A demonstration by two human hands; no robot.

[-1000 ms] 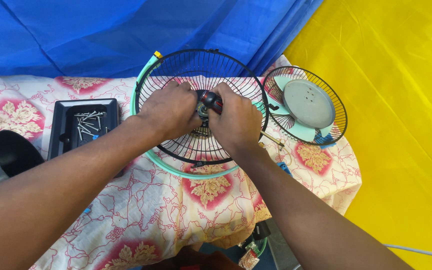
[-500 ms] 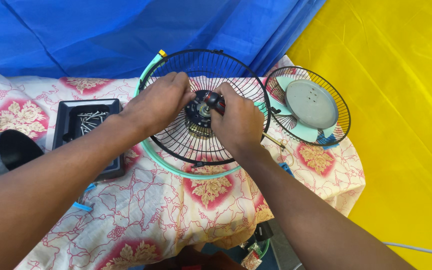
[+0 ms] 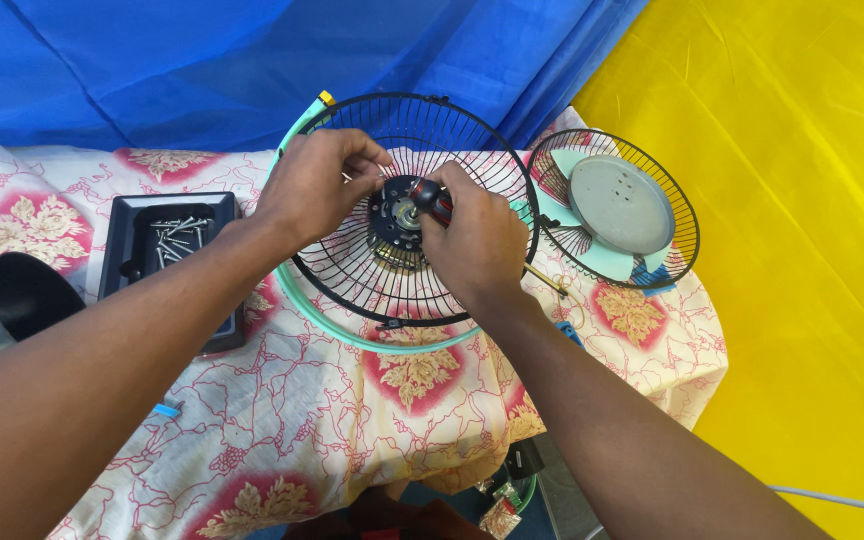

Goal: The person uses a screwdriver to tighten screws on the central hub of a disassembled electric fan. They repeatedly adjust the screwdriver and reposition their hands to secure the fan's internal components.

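Left hand [image 3: 317, 185] higher on fan guard [image 3: 352, 275]

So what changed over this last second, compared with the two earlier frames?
The left hand slid from the hub out to the upper left wires of the black fan guard, uncovering the motor hub. The right hand stayed at the hub, gripping a dark handled tool. The guard, the tray of screws and the second fan cage did not move.

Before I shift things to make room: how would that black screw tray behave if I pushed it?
The black tray looks light and stiff, so it may drag on the floral cloth and bunch it. The loose screws inside would probably rattle and slide.
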